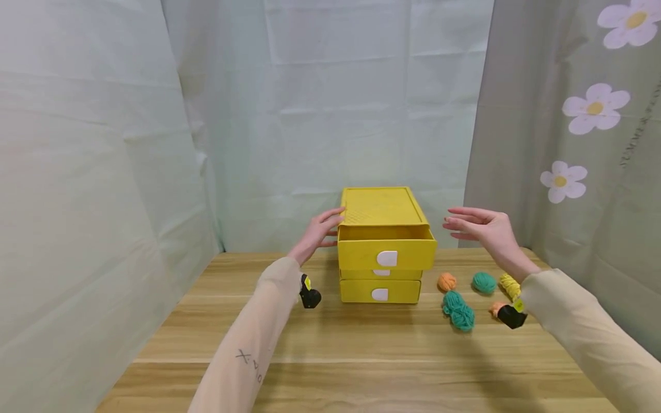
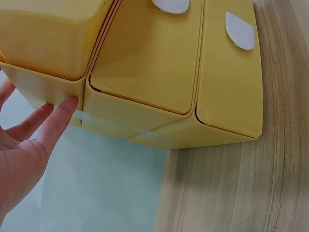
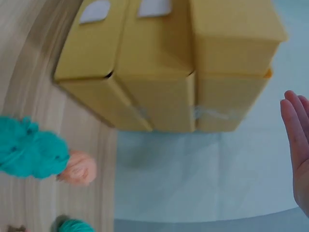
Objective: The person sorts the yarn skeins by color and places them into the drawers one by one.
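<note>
A yellow drawer unit with three stacked drawers and white tab handles stands on the wooden table. Its top drawer is pulled partway out; the two lower ones look closed. My left hand rests its extended fingers against the unit's left side near the top, and the left wrist view shows the fingertips on the side wall. Off to the right of the unit, my right hand is raised in the air with fingers fairly straight, touching nothing. A gap separates that hand from the unit in the right wrist view.
Right of the unit lie balls of yarn: an orange ball, a teal ball, a teal skein, a yellow skein and another orange one beneath the right wrist. Pale curtains hang behind the table.
</note>
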The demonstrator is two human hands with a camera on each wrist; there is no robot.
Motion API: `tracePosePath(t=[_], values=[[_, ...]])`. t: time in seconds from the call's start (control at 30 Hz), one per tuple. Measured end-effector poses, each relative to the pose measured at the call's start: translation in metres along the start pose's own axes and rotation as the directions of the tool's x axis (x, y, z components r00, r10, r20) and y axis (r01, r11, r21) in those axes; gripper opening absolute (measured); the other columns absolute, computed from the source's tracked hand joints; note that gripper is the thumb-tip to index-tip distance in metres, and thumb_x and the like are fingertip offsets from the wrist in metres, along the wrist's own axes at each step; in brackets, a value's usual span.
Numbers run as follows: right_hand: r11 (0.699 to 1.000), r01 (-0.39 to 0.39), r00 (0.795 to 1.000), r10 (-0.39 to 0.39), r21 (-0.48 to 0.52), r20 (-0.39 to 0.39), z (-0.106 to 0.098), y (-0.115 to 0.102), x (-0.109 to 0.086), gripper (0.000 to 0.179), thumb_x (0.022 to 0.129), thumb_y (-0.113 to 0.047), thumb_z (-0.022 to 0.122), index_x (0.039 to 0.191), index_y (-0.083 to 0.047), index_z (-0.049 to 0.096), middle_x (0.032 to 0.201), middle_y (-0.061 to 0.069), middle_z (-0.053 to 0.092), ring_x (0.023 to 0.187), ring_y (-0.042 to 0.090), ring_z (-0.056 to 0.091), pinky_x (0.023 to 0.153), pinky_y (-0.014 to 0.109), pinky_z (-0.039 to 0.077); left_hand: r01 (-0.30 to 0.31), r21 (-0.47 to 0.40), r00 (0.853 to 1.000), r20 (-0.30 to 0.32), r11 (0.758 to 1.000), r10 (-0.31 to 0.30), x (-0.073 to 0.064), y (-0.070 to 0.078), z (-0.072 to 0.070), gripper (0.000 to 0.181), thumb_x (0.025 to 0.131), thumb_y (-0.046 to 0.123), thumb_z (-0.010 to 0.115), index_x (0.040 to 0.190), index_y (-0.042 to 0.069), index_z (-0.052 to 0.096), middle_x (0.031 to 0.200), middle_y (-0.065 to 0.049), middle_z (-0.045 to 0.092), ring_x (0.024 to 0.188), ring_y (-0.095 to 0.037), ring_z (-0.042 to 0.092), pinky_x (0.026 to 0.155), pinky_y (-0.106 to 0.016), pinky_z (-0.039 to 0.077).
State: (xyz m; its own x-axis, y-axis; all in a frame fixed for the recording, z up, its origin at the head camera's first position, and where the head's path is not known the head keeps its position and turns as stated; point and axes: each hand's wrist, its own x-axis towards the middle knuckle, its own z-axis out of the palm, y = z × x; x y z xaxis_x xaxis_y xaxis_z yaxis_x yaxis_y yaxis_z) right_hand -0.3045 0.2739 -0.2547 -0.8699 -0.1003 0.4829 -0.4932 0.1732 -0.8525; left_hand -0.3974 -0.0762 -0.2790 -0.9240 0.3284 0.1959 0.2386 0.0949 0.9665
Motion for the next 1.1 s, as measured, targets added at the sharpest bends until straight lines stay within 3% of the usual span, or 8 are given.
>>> tracePosePath(t=[0.27,0.57,0.7,0.87,0.93,0.97,1.1], values=[[0.997,-0.051,0.998,0.052,-0.056,0.025,-0.009,0.030,0.001,0.043,0.086,-0.020,0.064,0.122,0.002,0.055,0.104,0.016,0.062,0.088,0.017,0.062,0.072,0.031,0.048,0.005,0.012,1.000,-0.011,1.000,-0.005,0.000,0.000,0.000,0.043,0.092,0.033,0.053,0.133,0.023,0.047,0.134,-0.004,0.039,0.101,-0.030,0.052,0.078,-0.042,0.046],[0.985,-0.124,0.992,0.123,-0.119,-0.013,-0.012,0.065,-0.003,0.042,0.085,-0.022,0.065,0.112,0.009,0.057,0.103,0.019,0.062,0.083,0.011,0.063,0.069,0.026,0.049,-0.006,0.016,1.000,-0.002,1.000,0.006,0.001,0.002,0.001,0.044,0.092,0.034,0.053,0.134,0.023,0.046,0.136,-0.004,0.037,0.102,-0.031,0.051,0.079,-0.043,0.046],[0.974,-0.171,0.985,0.172,-0.145,-0.009,-0.014,0.083,-0.004,0.044,0.087,-0.022,0.063,0.117,0.009,0.054,0.108,0.021,0.059,0.088,0.016,0.062,0.073,0.031,0.048,0.001,0.016,1.000,-0.004,1.000,-0.001,-0.001,0.002,0.000,0.043,0.092,0.033,0.053,0.134,0.023,0.046,0.136,-0.004,0.037,0.102,-0.031,0.051,0.078,-0.043,0.046],[0.976,-0.143,0.990,0.140,-0.164,-0.032,-0.046,0.185,0.014,0.045,0.083,-0.033,0.066,0.119,-0.005,0.059,0.108,0.009,0.062,0.095,0.028,0.059,0.073,0.035,0.048,0.003,0.004,1.000,0.000,1.000,-0.003,-0.003,0.004,0.000,0.044,0.093,0.032,0.052,0.135,0.022,0.046,0.136,-0.005,0.037,0.102,-0.031,0.051,0.079,-0.043,0.046],[0.974,-0.155,0.988,0.150,-0.168,-0.037,-0.052,0.201,0.014,0.049,0.080,-0.038,0.068,0.118,-0.008,0.061,0.107,0.006,0.062,0.096,0.028,0.058,0.072,0.033,0.049,0.001,0.000,1.000,-0.005,1.000,-0.001,-0.003,0.004,0.001,0.044,0.092,0.033,0.053,0.134,0.022,0.046,0.136,-0.004,0.038,0.101,-0.030,0.052,0.079,-0.043,0.046],[0.970,-0.160,0.987,0.156,-0.182,-0.033,-0.049,0.196,0.011,0.050,0.081,-0.036,0.068,0.118,-0.004,0.060,0.109,0.010,0.061,0.095,0.029,0.058,0.072,0.034,0.049,0.000,0.000,1.000,-0.007,1.000,0.000,-0.003,0.004,0.002,0.044,0.092,0.033,0.053,0.134,0.022,0.046,0.136,-0.003,0.038,0.101,-0.030,0.052,0.079,-0.043,0.046],[0.945,-0.233,0.970,0.243,-0.227,0.014,-0.029,0.130,-0.011,0.052,0.085,-0.027,0.065,0.120,0.009,0.053,0.115,0.025,0.054,0.096,0.030,0.057,0.075,0.035,0.047,-0.011,0.012,1.000,-0.016,1.000,0.011,0.000,0.000,0.003,0.045,0.091,0.036,0.054,0.134,0.024,0.047,0.134,0.000,0.039,0.100,-0.028,0.052,0.079,-0.044,0.046]])
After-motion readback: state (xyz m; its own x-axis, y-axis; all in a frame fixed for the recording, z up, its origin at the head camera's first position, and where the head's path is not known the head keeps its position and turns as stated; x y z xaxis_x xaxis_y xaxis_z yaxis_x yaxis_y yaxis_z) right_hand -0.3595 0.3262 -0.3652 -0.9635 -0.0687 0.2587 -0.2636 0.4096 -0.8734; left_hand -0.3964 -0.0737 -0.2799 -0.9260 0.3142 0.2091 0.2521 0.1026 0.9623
